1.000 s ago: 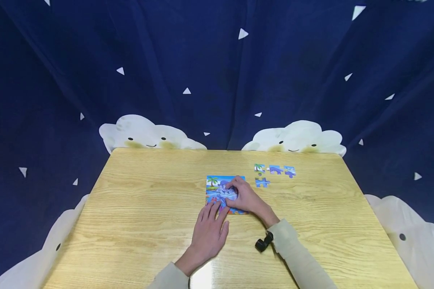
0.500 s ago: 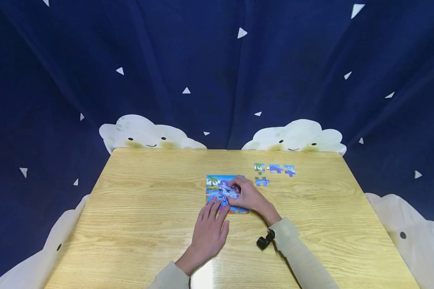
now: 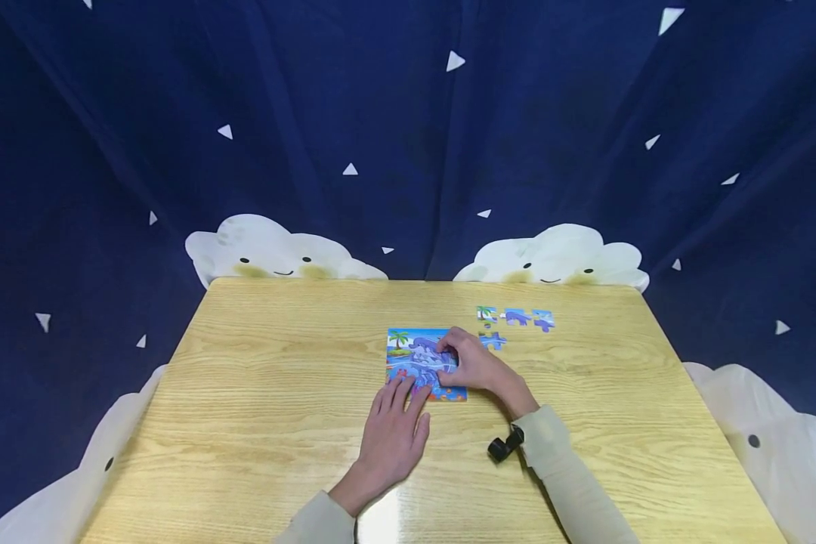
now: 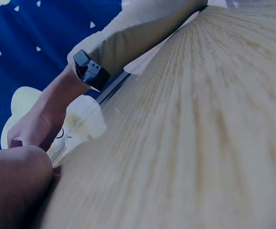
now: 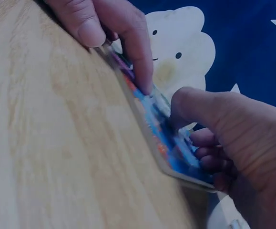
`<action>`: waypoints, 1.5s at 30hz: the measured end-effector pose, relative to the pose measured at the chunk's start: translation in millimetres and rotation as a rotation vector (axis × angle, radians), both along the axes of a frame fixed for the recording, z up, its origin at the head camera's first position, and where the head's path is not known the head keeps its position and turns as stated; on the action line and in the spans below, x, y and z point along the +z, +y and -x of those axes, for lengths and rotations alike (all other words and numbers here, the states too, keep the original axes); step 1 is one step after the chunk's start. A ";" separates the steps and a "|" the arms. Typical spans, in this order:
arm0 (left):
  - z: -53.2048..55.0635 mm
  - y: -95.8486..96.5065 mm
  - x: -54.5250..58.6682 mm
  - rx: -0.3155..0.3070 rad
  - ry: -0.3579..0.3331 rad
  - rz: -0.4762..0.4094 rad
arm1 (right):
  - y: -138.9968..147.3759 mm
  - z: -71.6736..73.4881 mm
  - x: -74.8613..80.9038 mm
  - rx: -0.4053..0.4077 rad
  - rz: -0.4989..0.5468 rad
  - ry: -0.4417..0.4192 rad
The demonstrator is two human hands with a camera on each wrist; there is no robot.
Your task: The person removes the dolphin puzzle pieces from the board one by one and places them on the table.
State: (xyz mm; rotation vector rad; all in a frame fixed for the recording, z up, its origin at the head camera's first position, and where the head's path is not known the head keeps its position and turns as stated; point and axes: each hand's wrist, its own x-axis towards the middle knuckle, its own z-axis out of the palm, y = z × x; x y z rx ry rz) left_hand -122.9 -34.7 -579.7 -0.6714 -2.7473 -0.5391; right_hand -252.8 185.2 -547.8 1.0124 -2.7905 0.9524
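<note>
Relative to the frame half a second earlier, the right hand (image 3: 477, 366) has shifted toward the right edge of the desk (image 3: 279, 408), exposing more of the dolphin picture on the puzzle (image 3: 421, 361). The left hand (image 3: 394, 434) and the four loose pieces (image 3: 516, 316) hold their earlier positions.

The puzzle lies flat near the middle of the desk's width, closer to the far edge than to the near edge. The left hand is at its near side: fingers extended, fingertips on the picture. The right hand is over its right side, with thumb and fingers curled toward each other; whether they grip a piece cannot be determined. The loose pieces lie beyond the right hand, between the puzzle and the desk's far right corner.
</note>
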 end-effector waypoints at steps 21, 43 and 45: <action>0.7 0.5 -4.2 -0.009 0.042 -0.016 | 4.3 3.1 -10.3 -0.012 0.041 -0.072; 1.7 1.4 -4.6 0.002 0.018 -0.011 | 29.5 -1.8 4.6 -0.007 0.189 0.022; 1.1 0.8 -5.3 0.005 0.020 -0.013 | 37.4 -3.4 6.3 -0.010 0.207 0.022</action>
